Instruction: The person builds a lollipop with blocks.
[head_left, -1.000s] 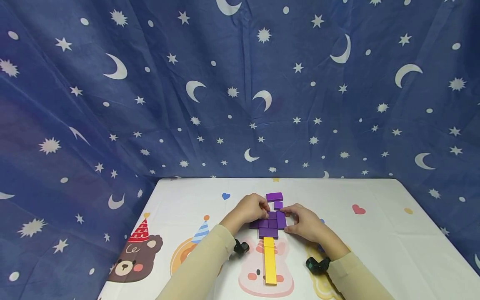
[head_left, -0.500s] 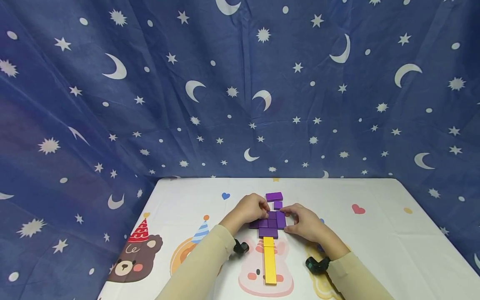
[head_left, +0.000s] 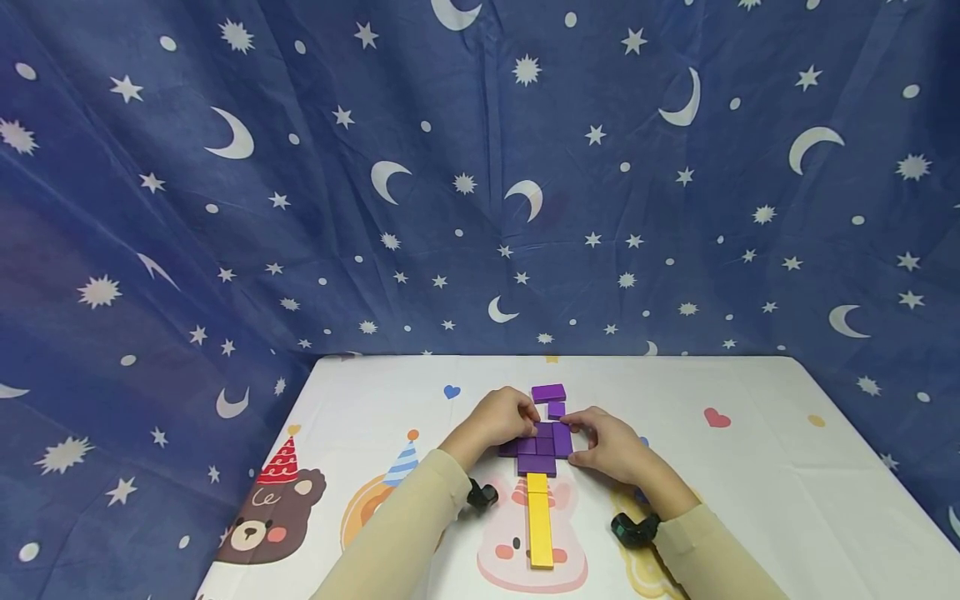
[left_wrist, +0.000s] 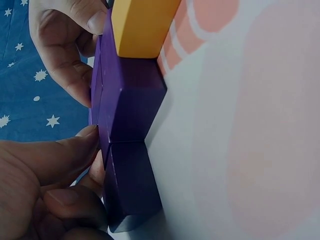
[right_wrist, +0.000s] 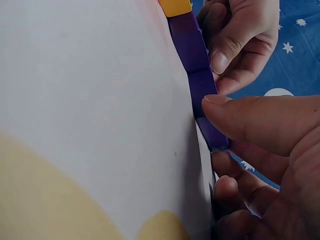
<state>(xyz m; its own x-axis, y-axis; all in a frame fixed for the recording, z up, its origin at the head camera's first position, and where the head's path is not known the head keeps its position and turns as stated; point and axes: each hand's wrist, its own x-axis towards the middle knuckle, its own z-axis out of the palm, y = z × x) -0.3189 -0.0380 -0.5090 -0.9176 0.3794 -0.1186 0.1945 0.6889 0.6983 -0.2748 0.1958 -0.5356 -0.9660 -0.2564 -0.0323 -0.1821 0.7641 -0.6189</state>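
Observation:
Purple blocks [head_left: 536, 465] lie fitted together in a flat cluster on the table. At its upper left corner, my left hand [head_left: 504, 416] pinches a purple block between thumb and curled fingers, mostly covering it. My right hand [head_left: 606, 443] holds the right-hand purple block [head_left: 562, 441], index finger at its far corner and thumb at its near one. In the right wrist view that thumb [right_wrist: 240, 117] presses against the block's side. A strip of yellow blocks [head_left: 539, 525] runs from the cluster toward me.
Beyond the cluster are a small square purple block [head_left: 556, 411] and a longer purple block [head_left: 548, 393]. The white tablecloth [head_left: 750, 467] carries printed animals and hearts. A blue curtain [head_left: 480, 208] with stars and moons hangs behind the table.

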